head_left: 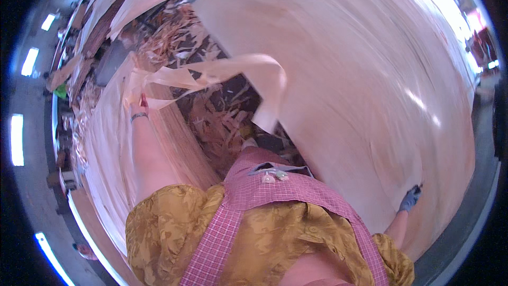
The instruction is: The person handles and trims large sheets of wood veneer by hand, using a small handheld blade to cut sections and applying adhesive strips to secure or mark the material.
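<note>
1 large pale veneer sheet [360, 74] is filling the right half of the frame, blurred. 1 stack of veneer [114, 153] is lying at left. 1 long torn veneer strip [222, 71] is arching across the upper centre. The left hand [138, 103] is gripping its end. The gloved right hand [410, 198], lower right, is pressing on the large sheet; I cannot tell how its fingers are set.
</note>
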`<state>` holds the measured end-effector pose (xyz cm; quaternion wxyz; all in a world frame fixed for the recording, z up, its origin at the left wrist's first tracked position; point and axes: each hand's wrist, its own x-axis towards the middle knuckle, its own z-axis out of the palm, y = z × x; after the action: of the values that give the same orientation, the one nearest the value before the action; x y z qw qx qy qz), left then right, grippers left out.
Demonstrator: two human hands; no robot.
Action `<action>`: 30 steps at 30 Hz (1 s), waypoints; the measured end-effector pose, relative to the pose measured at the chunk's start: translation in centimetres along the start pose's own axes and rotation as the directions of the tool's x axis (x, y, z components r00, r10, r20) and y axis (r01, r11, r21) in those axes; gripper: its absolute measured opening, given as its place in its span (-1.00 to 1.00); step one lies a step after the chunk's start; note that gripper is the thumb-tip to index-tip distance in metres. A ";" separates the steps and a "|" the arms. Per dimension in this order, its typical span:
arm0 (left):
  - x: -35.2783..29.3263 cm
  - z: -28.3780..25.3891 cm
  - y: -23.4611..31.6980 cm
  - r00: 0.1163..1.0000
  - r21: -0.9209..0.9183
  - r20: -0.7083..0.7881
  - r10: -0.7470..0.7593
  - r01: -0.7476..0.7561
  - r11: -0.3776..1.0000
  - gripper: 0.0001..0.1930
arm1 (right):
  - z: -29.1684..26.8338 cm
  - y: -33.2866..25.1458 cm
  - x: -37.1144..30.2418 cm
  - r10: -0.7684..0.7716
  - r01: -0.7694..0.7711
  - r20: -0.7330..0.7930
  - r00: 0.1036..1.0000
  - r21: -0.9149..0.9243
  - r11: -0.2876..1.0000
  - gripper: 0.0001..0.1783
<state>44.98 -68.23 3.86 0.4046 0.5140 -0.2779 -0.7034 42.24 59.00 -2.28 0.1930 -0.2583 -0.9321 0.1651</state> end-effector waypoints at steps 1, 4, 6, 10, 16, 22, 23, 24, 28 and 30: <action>1.3 -3.9 7.1 0.995 0.021 0.013 0.095 -0.095 0.995 -0.80 | 4.8 -4.7 0.3 0.125 -0.133 0.084 0.989 0.091 0.987 -0.45; 8.1 4.9 3.9 0.970 -0.005 0.241 0.040 -0.040 0.999 -0.85 | 2.0 -12.4 -4.0 0.332 -0.332 -0.011 0.943 0.026 0.943 -0.51; 12.2 7.3 6.1 0.906 0.136 0.337 0.255 -0.315 0.939 -0.89 | 5.6 -18.1 -4.2 0.283 -0.274 -0.047 0.958 0.133 0.952 -0.54; 18.4 11.7 11.9 0.887 -0.042 0.402 0.228 -0.231 0.972 -0.90 | 13.1 -34.4 -6.8 0.272 -0.294 0.115 0.955 0.477 0.828 -0.62; 25.5 20.5 10.4 0.918 -0.028 0.344 0.197 -0.199 0.980 -0.84 | 23.9 -57.3 -7.7 0.152 -0.349 0.337 0.929 0.668 0.657 -0.72; 30.8 29.1 13.1 0.933 0.512 0.204 0.295 -0.359 0.780 -0.79 | 35.0 -78.1 -5.0 -0.051 -0.217 0.291 0.955 0.807 0.550 -0.75; 33.8 30.0 13.8 0.913 0.647 0.241 0.329 -0.404 0.647 -0.74 | 37.8 -81.9 -5.1 -0.085 -0.211 0.294 0.952 0.831 0.514 -0.75; 36.3 32.3 13.8 0.879 0.750 0.299 0.371 -0.457 0.478 -0.71 | 38.9 -85.2 -4.4 -0.102 -0.187 0.267 0.958 0.854 0.485 -0.76; 47.2 35.5 16.7 0.700 0.873 0.403 0.590 -0.488 -0.017 -0.57 | 46.8 -98.5 -5.4 0.005 -0.334 0.360 0.933 0.862 0.380 -0.60; 52.6 37.0 19.6 0.639 0.896 0.423 0.642 -0.403 -0.188 -0.51 | 47.0 -110.0 -5.0 -0.137 -0.289 0.352 0.926 0.894 0.342 -0.66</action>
<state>7.88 -124.26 5.17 0.2383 0.5364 -0.8082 -0.0478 -20.67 -42.79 0.23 0.1201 -0.1096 -0.6728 0.7218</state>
